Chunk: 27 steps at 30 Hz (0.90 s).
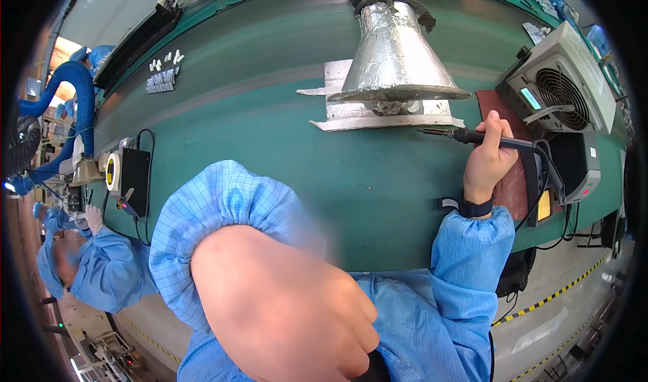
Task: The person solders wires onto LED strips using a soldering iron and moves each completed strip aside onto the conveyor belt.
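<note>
My right hand (489,159) grips a soldering iron (506,141) by its dark handle, above the right part of the green bench. The iron's metal tip points left, just in front of the foil-covered fume hood (391,55). My left hand (283,308) is raised very close to the camera, large and partly blurred, with its fingers curled in. Whatever those fingers hold, if anything, is hidden; a bit of something black shows beside them. Under the hood lies a white sheet (337,119). To the right of my right hand stands the iron's holder with a yellow sponge (544,205).
A grey box with a round fan (560,92) stands back right, above a black soldering station (580,166). At left are a black box (135,179) with cables and small white parts (162,75). A co-worker in blue (111,267) sits at far left, near a blue hose (84,105).
</note>
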Tool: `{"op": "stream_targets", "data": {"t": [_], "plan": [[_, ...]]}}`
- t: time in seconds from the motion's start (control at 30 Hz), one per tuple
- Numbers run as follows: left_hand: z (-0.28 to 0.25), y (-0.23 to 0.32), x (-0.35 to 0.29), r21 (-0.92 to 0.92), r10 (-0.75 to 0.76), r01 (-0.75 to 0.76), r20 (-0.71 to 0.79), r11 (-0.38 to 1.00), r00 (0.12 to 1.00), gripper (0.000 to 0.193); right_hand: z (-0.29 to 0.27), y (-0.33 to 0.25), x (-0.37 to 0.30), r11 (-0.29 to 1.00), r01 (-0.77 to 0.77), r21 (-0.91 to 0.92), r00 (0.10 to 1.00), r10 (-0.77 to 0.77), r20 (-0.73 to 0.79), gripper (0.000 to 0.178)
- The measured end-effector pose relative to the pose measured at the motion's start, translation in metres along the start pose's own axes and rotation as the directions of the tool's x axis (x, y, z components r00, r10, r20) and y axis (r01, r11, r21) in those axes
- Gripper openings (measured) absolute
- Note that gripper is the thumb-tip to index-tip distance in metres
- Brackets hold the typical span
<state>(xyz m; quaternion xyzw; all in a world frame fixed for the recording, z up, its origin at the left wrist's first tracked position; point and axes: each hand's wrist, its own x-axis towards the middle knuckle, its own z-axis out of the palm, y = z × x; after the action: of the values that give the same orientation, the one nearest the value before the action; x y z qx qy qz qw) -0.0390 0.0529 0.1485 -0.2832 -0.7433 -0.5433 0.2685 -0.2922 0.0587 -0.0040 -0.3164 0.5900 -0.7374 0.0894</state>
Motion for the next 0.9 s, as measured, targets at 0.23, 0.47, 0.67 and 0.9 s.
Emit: {"op": "stream_targets", "data": {"t": [0.23, 0.47, 0.67, 0.9], "plan": [[-0.015, 0.004, 0.011, 0.055, 0.002, -0.010, 0.135, 0.998, 0.991, 0.033, -0.001, 0.001, 0.000, 0.999, -0.032, 0.003, 0.999, 0.032, 0.012, 0.032], [-0.003, 0.004, 0.003, 0.114, 0.037, -0.056, 0.161, 0.992, 0.986, 0.035, 0.002, 0.000, 0.001, 1.000, -0.010, 0.003, 1.000, 0.010, 0.010, 0.031], [-0.004, 0.003, 0.005, 0.046, 0.032, -0.038, 0.122, 0.998, 0.992, 0.030, 0.001, 0.001, 0.000, 1.000, 0.004, 0.019, 1.000, -0.004, 0.011, 0.030], [-0.007, 0.001, 0.009, 0.031, 0.019, -0.022, 0.103, 0.999, 0.995, 0.026, -0.001, 0.002, 0.001, 1.000, -0.006, 0.012, 1.000, 0.006, 0.006, 0.028]]}}
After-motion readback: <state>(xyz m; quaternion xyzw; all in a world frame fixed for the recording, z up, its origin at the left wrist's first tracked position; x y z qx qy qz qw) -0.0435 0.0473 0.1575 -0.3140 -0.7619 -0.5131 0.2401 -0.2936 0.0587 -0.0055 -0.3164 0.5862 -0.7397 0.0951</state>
